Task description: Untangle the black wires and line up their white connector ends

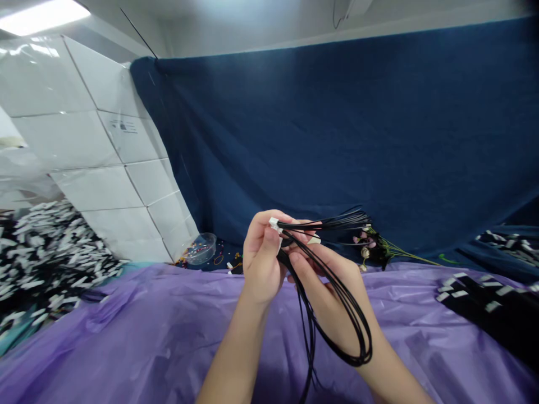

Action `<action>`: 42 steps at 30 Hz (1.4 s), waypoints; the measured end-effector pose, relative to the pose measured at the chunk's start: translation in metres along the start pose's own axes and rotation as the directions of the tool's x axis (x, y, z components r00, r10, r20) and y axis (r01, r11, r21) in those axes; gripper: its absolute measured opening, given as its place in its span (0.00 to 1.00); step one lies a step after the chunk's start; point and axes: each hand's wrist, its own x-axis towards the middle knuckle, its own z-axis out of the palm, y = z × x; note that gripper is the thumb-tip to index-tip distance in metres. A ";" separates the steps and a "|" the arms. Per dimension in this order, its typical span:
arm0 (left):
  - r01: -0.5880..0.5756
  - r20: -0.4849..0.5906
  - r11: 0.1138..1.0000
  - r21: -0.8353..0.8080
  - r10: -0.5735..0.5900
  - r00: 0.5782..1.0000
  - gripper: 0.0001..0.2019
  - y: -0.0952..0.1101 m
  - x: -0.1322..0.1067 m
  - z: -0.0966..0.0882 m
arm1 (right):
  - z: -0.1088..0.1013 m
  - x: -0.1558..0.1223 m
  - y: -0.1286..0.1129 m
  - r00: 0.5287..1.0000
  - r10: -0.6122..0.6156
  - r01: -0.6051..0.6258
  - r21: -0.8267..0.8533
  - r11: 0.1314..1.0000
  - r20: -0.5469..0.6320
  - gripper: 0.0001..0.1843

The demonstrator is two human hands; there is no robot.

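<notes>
Black cables (356, 359), gathered and looped, far ends yet loose: left hand (261, 269) pinches white connector (274, 223), right hand's (328, 278) fingers grip the loop.

Above purple sheet (168, 331): left hand (263, 269) pinches white connector (275, 224), right hand (343, 267) holds looped black wires (352, 359). At sheet's right, I note white-tipped bundle (492, 320); left, black-and-white heap (42, 252); behind it, blue cloth (315, 129).
</notes>
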 end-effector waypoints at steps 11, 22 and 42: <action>0.098 -0.108 0.995 0.016 -0.096 0.990 0.09 0.004 -0.001 0.004 | 0.000 0.003 -0.007 1.000 0.003 -0.005 0.087 0.996 0.017 0.09; 0.106 -0.103 0.993 0.052 -0.100 0.990 0.09 0.003 0.001 0.006 | 0.004 0.001 -0.007 0.984 -0.152 0.126 -0.250 0.960 -0.088 0.12; 0.280 -0.235 0.942 -0.184 -0.319 0.918 0.07 0.008 0.012 -0.007 | -0.027 0.005 -0.009 0.981 -0.007 -0.011 0.092 0.996 0.196 0.08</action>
